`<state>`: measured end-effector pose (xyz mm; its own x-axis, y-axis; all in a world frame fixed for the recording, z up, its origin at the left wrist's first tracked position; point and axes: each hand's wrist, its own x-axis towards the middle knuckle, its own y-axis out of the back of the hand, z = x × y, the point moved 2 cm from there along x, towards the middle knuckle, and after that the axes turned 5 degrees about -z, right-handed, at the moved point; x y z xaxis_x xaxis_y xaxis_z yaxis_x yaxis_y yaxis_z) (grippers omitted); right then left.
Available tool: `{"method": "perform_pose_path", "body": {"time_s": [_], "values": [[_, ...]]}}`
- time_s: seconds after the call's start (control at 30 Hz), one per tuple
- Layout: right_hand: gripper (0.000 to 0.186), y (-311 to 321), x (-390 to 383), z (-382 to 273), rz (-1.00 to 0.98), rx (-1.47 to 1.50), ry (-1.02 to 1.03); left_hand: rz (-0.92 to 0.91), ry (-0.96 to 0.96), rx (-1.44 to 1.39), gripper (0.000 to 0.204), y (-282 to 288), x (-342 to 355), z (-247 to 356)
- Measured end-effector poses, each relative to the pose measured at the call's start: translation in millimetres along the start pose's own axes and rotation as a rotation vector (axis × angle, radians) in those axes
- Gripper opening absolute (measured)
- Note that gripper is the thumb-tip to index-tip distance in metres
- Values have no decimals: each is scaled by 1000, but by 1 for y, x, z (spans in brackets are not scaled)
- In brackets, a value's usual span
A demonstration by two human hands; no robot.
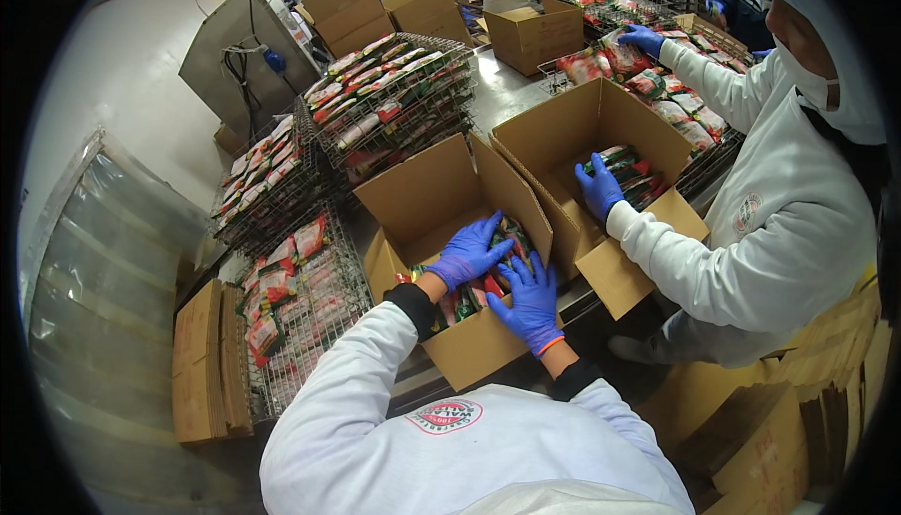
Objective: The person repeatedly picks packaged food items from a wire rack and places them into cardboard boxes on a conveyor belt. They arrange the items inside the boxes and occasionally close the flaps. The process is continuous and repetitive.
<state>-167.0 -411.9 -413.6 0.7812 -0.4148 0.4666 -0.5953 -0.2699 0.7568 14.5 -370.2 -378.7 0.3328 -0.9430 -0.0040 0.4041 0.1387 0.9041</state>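
An open cardboard box (476, 348) stands in front of me with its flaps up and out. Inside lie several red and green plastic food packets (462, 305), standing in a row. My left hand (469, 254), in a blue glove, lies on top of the packets with its fingers stretched forward. Beside it on the right, my right hand (531, 305), gloved too, rests over the packets and near the box's right wall, fingers spread. Neither hand is closed round a packet. Parts of the packets are hidden beneath both hands.
Wire racks (404, 93) of packets are stacked at the left; another rack (314, 318) lies lower. At right a co-worker's gloved hand (601, 190) reaches into a second box (624, 276). Flattened cartons (202, 365) stand at left. More boxes (537, 38) and people are behind.
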Motion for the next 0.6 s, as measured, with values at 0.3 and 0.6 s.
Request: {"method": "perform_pose_path", "body": {"time_s": [0.3, 0.6], "values": [[53, 2, 2, -2, 31, -30, 14, 376, -127, 220, 66, 41, -39, 33], [56, 77, -9, -35, 57, 387, 43, 151, 284, 561, 38, 170, -261, -40]]}}
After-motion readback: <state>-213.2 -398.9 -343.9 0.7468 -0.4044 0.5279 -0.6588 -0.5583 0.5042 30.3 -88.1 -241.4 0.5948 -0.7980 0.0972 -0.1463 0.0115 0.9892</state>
